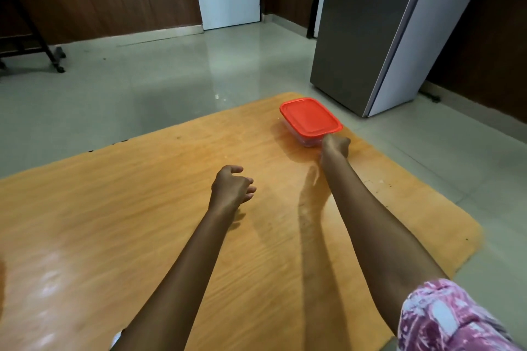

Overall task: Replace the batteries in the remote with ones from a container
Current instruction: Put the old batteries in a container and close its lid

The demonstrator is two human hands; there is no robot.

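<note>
Box point(310, 120) sits at the table's point(114, 208) far right corner, lid on; my right hand point(336, 146) curls on its near corner, left hand point(232, 186) loose, empty, farther back.

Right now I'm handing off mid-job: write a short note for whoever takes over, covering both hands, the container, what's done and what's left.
Right hand: stretched out to the near corner of the container, touching it; whether it grips cannot be told.
Left hand: loosely curled and empty above the table.
The container sits at the table's far right edge, red lid shut.
No remote or loose batteries in view.
Done: container reached.
Left: pull it closer, open the lid, take batteries, find the remote, swap them.
</note>
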